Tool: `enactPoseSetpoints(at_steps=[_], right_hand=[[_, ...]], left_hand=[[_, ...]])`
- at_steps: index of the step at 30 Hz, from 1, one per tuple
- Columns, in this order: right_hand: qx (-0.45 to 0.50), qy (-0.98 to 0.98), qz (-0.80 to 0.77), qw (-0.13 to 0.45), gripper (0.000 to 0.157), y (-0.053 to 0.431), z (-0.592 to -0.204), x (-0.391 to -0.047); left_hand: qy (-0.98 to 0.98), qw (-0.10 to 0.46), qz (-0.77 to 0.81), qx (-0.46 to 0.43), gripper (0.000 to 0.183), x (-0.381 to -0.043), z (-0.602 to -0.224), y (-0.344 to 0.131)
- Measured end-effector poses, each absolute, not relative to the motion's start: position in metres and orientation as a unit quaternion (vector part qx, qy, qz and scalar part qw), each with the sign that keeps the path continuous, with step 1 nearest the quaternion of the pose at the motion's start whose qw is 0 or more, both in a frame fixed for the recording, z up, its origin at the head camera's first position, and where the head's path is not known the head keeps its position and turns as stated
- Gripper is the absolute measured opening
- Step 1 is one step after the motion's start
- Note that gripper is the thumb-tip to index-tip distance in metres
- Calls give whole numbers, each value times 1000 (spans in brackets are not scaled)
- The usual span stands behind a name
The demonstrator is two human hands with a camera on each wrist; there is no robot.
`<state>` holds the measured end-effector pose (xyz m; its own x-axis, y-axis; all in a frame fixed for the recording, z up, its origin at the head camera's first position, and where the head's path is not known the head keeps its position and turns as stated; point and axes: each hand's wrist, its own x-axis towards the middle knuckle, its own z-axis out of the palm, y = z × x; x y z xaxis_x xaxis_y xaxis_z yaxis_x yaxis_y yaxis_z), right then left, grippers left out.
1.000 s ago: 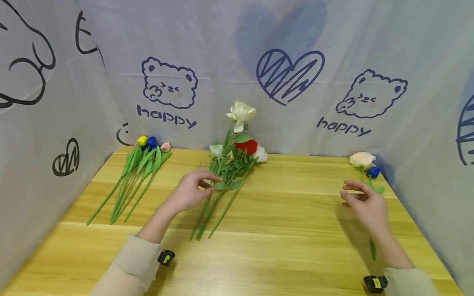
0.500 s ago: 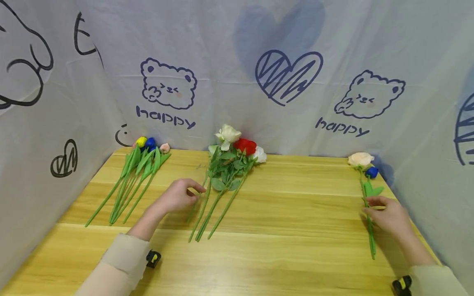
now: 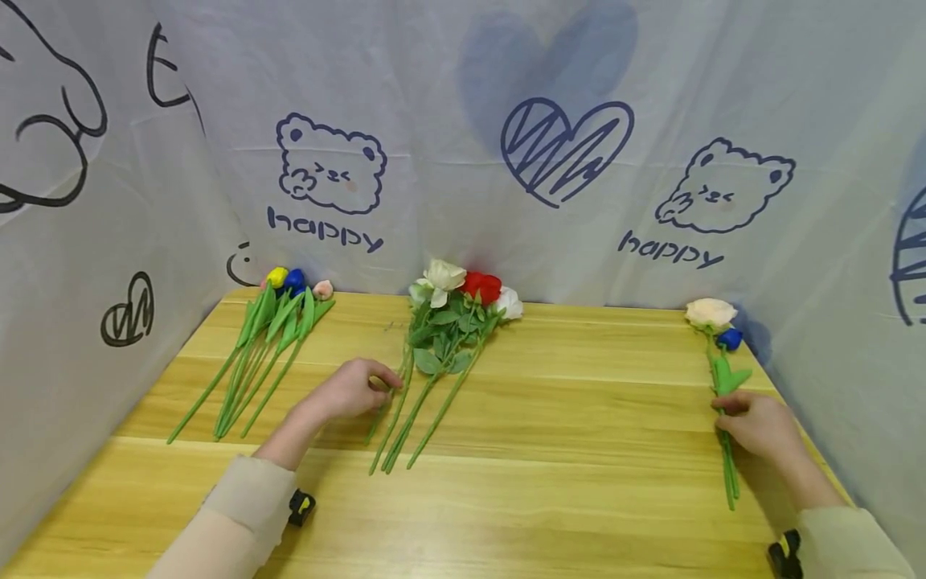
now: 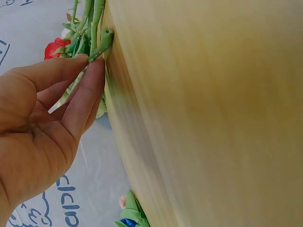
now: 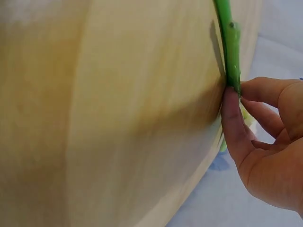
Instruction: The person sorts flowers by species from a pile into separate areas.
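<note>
In the head view, my left hand (image 3: 353,389) pinches the stem of the creamy-white rose (image 3: 444,275) at the left side of the middle bunch. The left wrist view shows thumb and fingertips meeting on a green stem (image 4: 98,33). Beside that rose lie a red rose (image 3: 482,286) and another white rose (image 3: 510,303). On the right, a peach rose (image 3: 711,313) and a blue tulip (image 3: 730,338) lie with their stems together. My right hand (image 3: 761,423) pinches at these stems, low over the table; a thick green stem (image 5: 233,52) runs into its fingertips.
Yellow, blue and pink tulips (image 3: 277,277) lie in a bunch at the left of the wooden table (image 3: 550,482). A printed white cloth (image 3: 434,96) stands behind the table and along both sides.
The creamy-white rose has come down from above the bunch onto it, with my left hand moving down and slightly left. My right hand has moved down and right onto the stems.
</note>
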<state>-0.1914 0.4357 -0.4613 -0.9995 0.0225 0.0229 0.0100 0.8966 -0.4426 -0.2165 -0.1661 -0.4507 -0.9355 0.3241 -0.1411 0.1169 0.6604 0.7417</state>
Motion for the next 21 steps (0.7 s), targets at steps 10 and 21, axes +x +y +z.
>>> enactPoseSetpoints(at_steps=[10,21], right_hand=[[-31,-957,288,-25,36,435,-458,-190],[-22,-952,302,33,38,423,-457,-183]], left_hand=[[894,149,402,131,23,-214,-447,-159],[890,126,414,146,28,-213,-449,-161]])
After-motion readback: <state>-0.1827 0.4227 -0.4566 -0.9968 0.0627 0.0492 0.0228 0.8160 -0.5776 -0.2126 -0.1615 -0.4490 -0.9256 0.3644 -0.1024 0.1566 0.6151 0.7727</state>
